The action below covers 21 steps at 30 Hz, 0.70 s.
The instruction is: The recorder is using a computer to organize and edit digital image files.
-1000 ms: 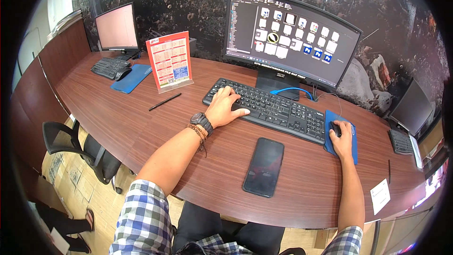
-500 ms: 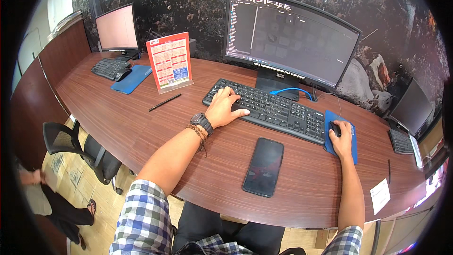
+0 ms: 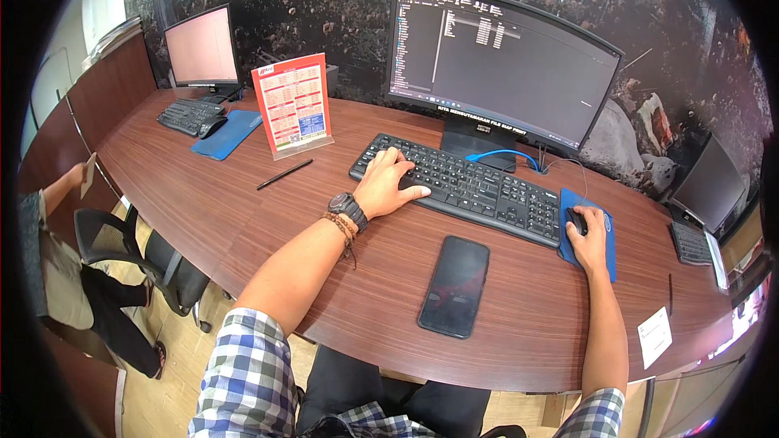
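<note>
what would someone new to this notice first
Probably the large dark-screened monitor at the back of the desk, then the left hand on the black keyboard in front. A red-and-white sign stands left of the monitor, and the right hand holds a mouse on a blue pad right of the keyboard.

Left forearm (image 3: 296,276) slanted up and rightward, left hand (image 3: 381,186) palm down, fingers (image 3: 392,156) slightly bent, thumb (image 3: 416,192) spread out rightward, right forearm (image 3: 605,324) nearly upright, right hand (image 3: 592,237) palm down, its fingers and thumb curled in a grip
</note>
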Each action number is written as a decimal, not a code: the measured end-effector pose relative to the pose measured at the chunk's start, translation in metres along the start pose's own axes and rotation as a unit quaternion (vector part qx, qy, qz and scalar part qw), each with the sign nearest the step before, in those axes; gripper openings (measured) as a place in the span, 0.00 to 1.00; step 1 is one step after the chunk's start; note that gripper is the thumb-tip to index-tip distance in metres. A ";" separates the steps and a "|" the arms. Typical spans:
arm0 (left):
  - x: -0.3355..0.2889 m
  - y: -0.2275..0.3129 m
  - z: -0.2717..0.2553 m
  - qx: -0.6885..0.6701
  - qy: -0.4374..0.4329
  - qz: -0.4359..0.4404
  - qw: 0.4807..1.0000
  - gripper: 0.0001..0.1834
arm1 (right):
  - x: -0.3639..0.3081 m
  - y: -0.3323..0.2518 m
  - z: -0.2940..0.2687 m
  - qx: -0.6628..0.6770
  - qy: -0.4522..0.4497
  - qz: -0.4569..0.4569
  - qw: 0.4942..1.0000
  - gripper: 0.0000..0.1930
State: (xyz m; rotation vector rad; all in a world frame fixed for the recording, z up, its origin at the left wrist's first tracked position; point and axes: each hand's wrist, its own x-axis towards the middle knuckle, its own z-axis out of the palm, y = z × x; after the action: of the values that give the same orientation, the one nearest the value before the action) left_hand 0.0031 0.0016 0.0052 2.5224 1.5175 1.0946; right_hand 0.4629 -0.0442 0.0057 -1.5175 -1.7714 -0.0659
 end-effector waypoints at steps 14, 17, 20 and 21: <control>0.000 0.001 -0.001 0.004 -0.007 -0.002 1.000 0.36 | -0.001 -0.006 -0.003 0.010 -0.017 0.018 1.000 0.18; 0.000 -0.003 0.001 0.000 0.008 0.007 1.000 0.36 | 0.000 -0.005 -0.002 0.008 -0.016 0.014 1.000 0.18; 0.000 -0.002 0.002 -0.005 0.006 0.005 1.000 0.37 | -0.001 -0.002 -0.002 0.002 -0.013 0.009 1.000 0.18; 0.001 -0.002 0.002 -0.006 0.006 0.006 1.000 0.37 | -0.001 -0.001 -0.002 0.001 -0.011 0.007 1.000 0.19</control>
State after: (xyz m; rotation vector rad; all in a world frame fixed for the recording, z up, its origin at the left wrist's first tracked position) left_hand 0.0034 0.0038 0.0032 2.5251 1.4975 1.1191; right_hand 0.4632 -0.0461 0.0067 -1.5341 -1.7775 -0.0419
